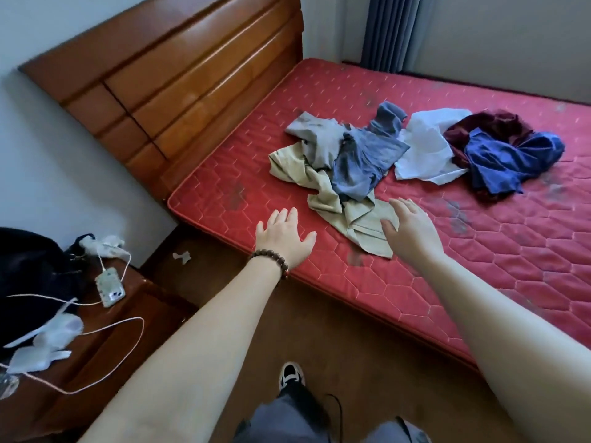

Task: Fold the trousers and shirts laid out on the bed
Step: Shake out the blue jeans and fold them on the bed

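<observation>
Crumpled clothes lie on a red quilted mattress (479, 266). Nearest me is a beige garment (323, 193), with a grey one (319, 135) and a blue-grey one (364, 158) heaped on it. Further right lie a white shirt (425, 148), a maroon garment (489, 126) and a bright blue one (508, 161). My left hand (284, 239), with a bead bracelet at the wrist, is stretched out flat with spread fingers over the mattress edge, holding nothing. My right hand (411, 230) is open just at the beige garment's near corner; whether it touches the cloth I cannot tell.
A glossy wooden headboard (179, 81) stands at the left end of the bed. A wooden bedside table (105, 318) at the lower left holds a phone (110, 289) on a charging cable, a dark bag and white scraps. A grey curtain (390, 30) hangs behind the bed.
</observation>
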`<action>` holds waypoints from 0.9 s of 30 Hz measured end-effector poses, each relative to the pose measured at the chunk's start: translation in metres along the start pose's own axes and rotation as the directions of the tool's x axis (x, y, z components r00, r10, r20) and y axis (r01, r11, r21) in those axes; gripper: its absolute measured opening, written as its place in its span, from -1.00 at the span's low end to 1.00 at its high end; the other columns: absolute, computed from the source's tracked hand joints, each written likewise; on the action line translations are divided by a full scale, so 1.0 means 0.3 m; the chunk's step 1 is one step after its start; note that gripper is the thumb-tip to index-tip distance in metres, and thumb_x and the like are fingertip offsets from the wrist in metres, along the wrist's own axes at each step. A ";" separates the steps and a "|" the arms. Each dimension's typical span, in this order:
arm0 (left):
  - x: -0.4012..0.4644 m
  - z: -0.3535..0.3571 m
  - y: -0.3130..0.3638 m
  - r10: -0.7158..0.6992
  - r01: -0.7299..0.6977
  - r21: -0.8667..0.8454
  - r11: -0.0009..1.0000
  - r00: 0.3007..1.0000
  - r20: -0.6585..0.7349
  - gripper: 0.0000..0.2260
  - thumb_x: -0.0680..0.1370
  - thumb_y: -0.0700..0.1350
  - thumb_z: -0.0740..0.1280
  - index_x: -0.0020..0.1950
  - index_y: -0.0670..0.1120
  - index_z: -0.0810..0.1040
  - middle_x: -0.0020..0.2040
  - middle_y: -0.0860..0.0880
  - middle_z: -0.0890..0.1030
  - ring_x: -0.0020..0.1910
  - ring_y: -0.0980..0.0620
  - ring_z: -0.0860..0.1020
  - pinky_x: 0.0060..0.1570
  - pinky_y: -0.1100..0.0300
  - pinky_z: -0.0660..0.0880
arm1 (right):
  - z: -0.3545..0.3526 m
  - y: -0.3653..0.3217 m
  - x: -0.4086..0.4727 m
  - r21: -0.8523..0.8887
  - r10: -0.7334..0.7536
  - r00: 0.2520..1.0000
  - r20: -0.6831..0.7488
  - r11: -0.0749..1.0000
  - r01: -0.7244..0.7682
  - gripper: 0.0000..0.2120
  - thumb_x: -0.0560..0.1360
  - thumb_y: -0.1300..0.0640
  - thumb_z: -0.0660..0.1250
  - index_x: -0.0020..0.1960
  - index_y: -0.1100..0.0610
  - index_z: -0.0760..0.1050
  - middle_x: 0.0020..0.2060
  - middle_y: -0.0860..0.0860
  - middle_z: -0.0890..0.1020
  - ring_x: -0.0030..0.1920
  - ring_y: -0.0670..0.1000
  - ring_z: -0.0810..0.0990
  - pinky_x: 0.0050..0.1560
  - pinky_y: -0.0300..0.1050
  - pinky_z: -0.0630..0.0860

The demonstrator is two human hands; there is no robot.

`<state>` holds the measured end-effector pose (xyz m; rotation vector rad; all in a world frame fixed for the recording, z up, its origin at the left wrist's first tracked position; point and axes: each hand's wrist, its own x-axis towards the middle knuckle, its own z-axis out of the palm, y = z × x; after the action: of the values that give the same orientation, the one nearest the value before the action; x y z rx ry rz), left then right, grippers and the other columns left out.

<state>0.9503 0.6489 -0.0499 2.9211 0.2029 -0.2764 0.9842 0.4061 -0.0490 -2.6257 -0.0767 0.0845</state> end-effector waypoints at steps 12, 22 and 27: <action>0.484 -0.067 -0.123 0.182 -0.183 0.005 0.983 0.982 0.049 -0.34 0.56 0.25 0.09 0.57 -0.06 0.08 0.57 -0.06 0.15 0.55 -0.02 0.05 0.48 -0.14 0.03 | 0.107 -0.165 0.310 -0.025 0.171 0.984 -0.048 0.985 -0.172 -0.52 0.61 0.03 0.17 0.50 0.13 0.25 0.50 0.09 0.27 0.54 0.07 0.10 0.51 0.10 0.04; 0.859 -0.051 -0.072 0.254 -0.256 0.037 0.966 0.965 0.058 -0.34 0.55 0.24 0.13 0.56 -0.06 0.11 0.55 -0.05 0.17 0.54 0.00 0.07 0.46 -0.13 0.05 | 0.184 -0.104 0.639 -0.023 0.243 0.969 -0.038 0.970 -0.244 -0.51 0.61 0.01 0.16 0.50 0.12 0.24 0.50 0.07 0.26 0.53 0.07 0.11 0.50 0.12 0.07; 1.083 -0.094 -0.010 0.262 -0.265 0.060 0.962 0.963 0.058 -0.35 0.55 0.23 0.14 0.55 -0.06 0.14 0.54 -0.04 0.20 0.54 0.00 0.10 0.46 -0.13 0.08 | 0.167 -0.075 0.861 0.022 0.268 0.963 -0.023 0.963 -0.268 -0.51 0.61 0.00 0.16 0.50 0.11 0.24 0.50 0.07 0.26 0.53 0.06 0.12 0.50 0.13 0.08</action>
<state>1.2707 0.6956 -0.0879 2.9569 -0.2068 -0.3169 1.2369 0.4684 -0.0932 -2.6022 0.2885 0.1438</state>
